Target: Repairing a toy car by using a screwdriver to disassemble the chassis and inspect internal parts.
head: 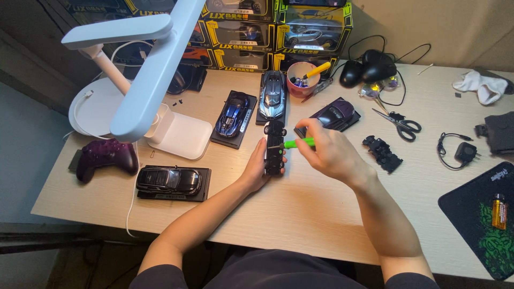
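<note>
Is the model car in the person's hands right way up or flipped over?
Flipped over: the model car shows its black underside and wheels, held by the left hand; the right hand holds a green screwdriver.

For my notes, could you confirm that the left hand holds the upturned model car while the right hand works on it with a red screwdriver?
Not quite: the head view shows the screwdriver is green, not red. The left hand does hold the upturned model car, and the right hand works on it.

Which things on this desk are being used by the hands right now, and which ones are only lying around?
In use:
left hand
right hand
upturned black model car
green screwdriver

Lying about:
scissors
purple game controller
white desk lamp
battery
pink cup
</note>
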